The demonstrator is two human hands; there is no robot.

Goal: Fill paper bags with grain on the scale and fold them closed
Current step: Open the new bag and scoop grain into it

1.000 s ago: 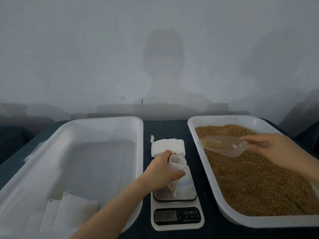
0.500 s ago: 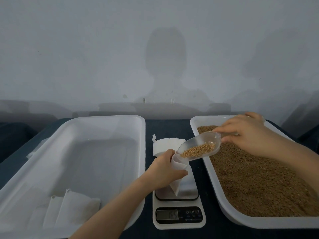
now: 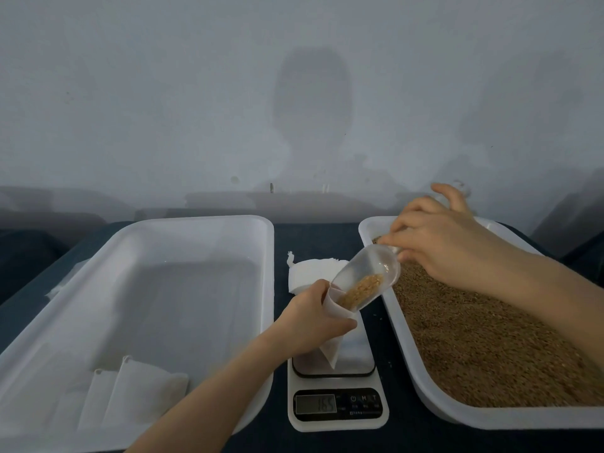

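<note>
My left hand point(image 3: 310, 318) grips a small white paper bag point(image 3: 333, 335) that stands on the platform of the digital scale point(image 3: 336, 407), mouth held open. My right hand point(image 3: 444, 243) holds the handle of a clear plastic scoop point(image 3: 366, 279), tilted down to the left so its lip sits in the bag's mouth. Brown grain slides down inside the scoop toward the bag. The white tray on the right point(image 3: 385, 305) is full of grain point(image 3: 474, 338).
A large white tray point(image 3: 209, 223) on the left holds folded white bags point(image 3: 130, 393) at its near end. A stack of flat white bags point(image 3: 310, 273) lies behind the scale. Everything sits on a dark table against a grey wall.
My right hand carried the scoop from above the grain tray leftward to the bag and tipped it steeply; grain has slid to the scoop's lip. My left hand stayed on the bag.
</note>
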